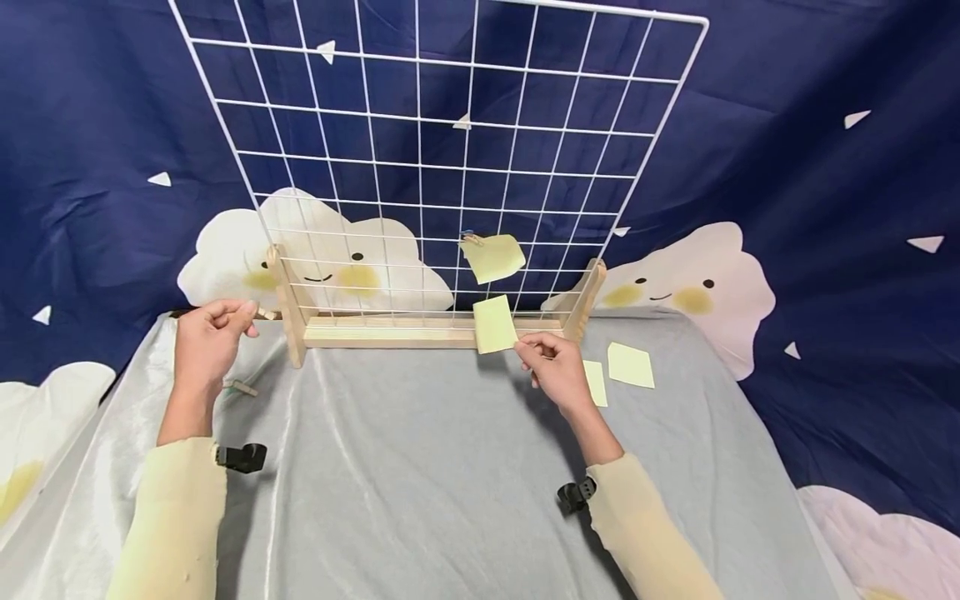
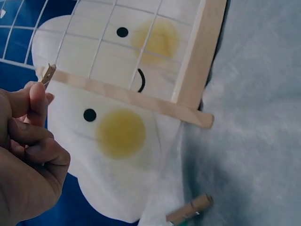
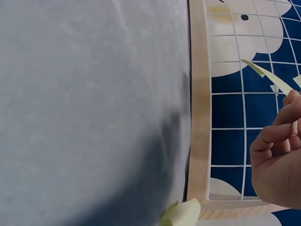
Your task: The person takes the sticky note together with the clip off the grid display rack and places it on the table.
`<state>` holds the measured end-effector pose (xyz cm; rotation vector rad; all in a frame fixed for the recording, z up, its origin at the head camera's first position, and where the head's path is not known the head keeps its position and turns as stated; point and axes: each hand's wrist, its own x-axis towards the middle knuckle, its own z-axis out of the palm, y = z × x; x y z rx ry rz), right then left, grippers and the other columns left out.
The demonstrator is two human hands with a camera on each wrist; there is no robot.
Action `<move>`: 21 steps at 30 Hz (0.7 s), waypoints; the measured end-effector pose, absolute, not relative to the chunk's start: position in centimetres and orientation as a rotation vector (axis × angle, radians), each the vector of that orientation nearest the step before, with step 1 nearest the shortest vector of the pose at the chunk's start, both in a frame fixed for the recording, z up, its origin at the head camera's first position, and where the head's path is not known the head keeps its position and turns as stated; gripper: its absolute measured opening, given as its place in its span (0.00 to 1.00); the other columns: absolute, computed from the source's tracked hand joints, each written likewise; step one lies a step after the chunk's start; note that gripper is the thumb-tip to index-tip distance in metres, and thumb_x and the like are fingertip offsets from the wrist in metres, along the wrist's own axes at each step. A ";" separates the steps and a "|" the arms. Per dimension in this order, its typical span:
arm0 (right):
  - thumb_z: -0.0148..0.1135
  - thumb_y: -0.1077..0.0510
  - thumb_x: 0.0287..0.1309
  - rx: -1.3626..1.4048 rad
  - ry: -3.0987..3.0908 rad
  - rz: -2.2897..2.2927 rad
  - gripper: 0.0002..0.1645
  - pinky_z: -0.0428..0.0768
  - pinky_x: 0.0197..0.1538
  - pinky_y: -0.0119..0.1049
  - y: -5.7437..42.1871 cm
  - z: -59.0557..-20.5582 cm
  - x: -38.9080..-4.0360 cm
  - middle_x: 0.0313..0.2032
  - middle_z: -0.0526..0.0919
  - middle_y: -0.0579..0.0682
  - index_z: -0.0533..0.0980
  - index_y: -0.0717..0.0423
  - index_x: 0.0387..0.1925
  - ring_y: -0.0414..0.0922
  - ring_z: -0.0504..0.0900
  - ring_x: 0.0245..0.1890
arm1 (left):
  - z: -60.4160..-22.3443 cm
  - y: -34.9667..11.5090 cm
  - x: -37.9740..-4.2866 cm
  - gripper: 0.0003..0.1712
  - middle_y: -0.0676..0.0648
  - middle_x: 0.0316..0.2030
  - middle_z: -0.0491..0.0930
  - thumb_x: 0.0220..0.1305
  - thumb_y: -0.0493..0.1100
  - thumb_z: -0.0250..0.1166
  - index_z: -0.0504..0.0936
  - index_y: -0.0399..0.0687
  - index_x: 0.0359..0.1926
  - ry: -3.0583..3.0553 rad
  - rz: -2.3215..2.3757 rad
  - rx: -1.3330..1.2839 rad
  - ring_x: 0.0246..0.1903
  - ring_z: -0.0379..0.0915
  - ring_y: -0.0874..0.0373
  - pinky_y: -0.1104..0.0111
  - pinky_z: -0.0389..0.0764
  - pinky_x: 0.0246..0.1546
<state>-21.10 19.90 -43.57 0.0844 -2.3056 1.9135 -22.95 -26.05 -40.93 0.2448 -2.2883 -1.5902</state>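
Between thumb and fingers, my left hand (image 1: 208, 342) pinches a small wooden clothespin (image 2: 48, 74), left of the grid's wooden foot. My right hand (image 1: 553, 367) pinches a yellow sticky note (image 1: 494, 325) by its lower right corner, holding it up in front of the lower grid. Just above hangs another yellow note (image 1: 496, 258), fastened to the white wire grid (image 1: 442, 129) by a clothespin (image 1: 473, 239). One more clothespin (image 1: 244, 388) lies on the cloth below my left hand. In the right wrist view the held note (image 3: 268, 75) appears nearly edge-on.
The grid stands in a wooden base (image 1: 390, 337) with upright side supports (image 1: 585, 300). Two yellow notes (image 1: 631, 365) lie on the grey cloth (image 1: 420, 467) at the right, one partly behind my right hand. A dark blue curtain (image 1: 787, 250) with clouds hangs behind.
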 end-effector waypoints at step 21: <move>0.65 0.62 0.67 -0.139 -2.323 2.153 0.16 0.68 0.20 0.26 22.2 -46.0 -19.9 0.20 0.78 0.48 0.78 0.74 0.48 0.36 0.68 0.12 | -44.1 -28.1 -21.7 0.24 0.62 0.18 0.80 0.73 0.55 0.63 0.82 0.36 0.50 -2.504 -1.602 0.393 0.30 0.69 0.61 0.69 0.64 0.27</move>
